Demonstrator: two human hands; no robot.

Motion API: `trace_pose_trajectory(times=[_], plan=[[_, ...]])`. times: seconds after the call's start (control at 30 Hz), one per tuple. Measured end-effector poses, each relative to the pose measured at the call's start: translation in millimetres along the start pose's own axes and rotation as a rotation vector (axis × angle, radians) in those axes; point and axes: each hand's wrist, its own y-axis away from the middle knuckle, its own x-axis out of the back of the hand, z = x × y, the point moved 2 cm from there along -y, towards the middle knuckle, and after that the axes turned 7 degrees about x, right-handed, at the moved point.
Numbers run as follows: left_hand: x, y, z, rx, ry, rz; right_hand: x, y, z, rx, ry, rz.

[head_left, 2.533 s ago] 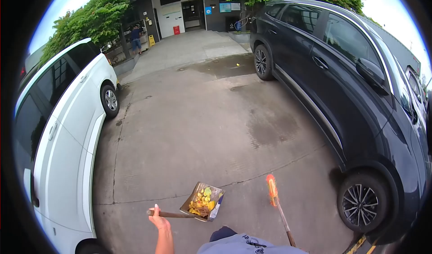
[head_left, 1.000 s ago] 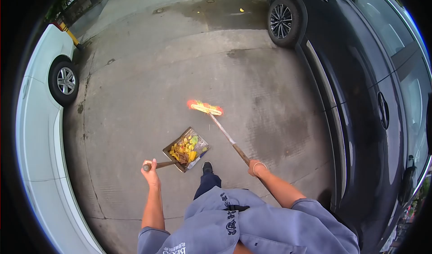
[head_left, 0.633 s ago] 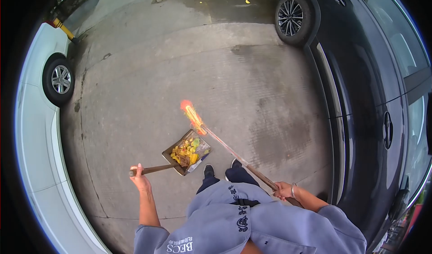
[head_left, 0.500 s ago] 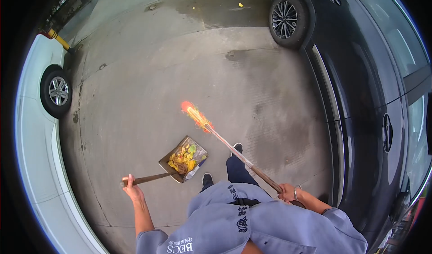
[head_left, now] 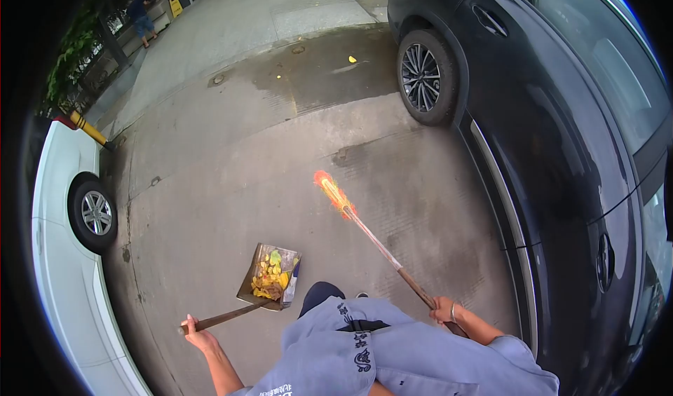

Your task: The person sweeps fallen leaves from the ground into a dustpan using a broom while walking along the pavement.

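Note:
My left hand (head_left: 197, 334) is wrapped round the end of a dustpan's brown wooden handle. The dustpan (head_left: 247, 284) is a square, open-topped pan in front of me and to the left, with yellow and brown leaves (head_left: 271, 275) and one green leaf inside. Something white and blue lies along its right side. On the right, my right hand (head_left: 444, 310), with a bracelet at the wrist, grips the wooden shaft of a broom. The broom (head_left: 378, 245) points forward and left; its orange and yellow bristles (head_left: 335, 195) are at the far end, over the concrete.
A dark car (head_left: 533, 151) stands close on my right, and a white car (head_left: 66, 256) on my left. Yellow leaves (head_left: 352, 59) lie on the damp ground ahead. A yellow-and-black post (head_left: 90, 130), a yellow sign (head_left: 175, 6) and a person (head_left: 142, 21) are at the far left.
My view has tilted up and shows more ground ahead, including the person. Both hands keep their holds. In the picture, the broom head sits further right and the dustpan lower.

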Motion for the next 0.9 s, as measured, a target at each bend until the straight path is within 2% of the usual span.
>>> trace_pose_trajectory(times=[0.03, 0.1, 0.23, 0.27, 0.43, 0.63, 0.8, 0.9], plan=[[-13, -13, 30, 0.017, -0.003, 0.014, 14, 19, -41, -0.016, 0.014, -0.004], [-54, -35, 13, -0.004, 0.002, 0.034, 39, -17, -61, 0.015, -0.124, -0.012], [-153, -72, -31, 0.030, 0.042, 0.013, 87, -99, -78, -0.005, -0.166, 0.016], [-185, -83, -11, 0.058, 0.021, 0.028, 117, -88, -114, -0.057, -0.163, -0.006], [-352, -133, -59, 0.158, -0.040, -0.035, 193, -153, -168, -0.035, -0.172, 0.063], [-528, -188, -101, 0.209, 0.029, -0.127, 288, -203, -225, -0.134, -0.254, 0.108], [-662, -226, -135, 0.177, 0.070, -0.229, 366, -265, -255, -0.195, -0.249, 0.118], [-737, -245, -149, 0.155, 0.086, -0.256, 423, -304, -302, -0.279, -0.257, 0.130]])
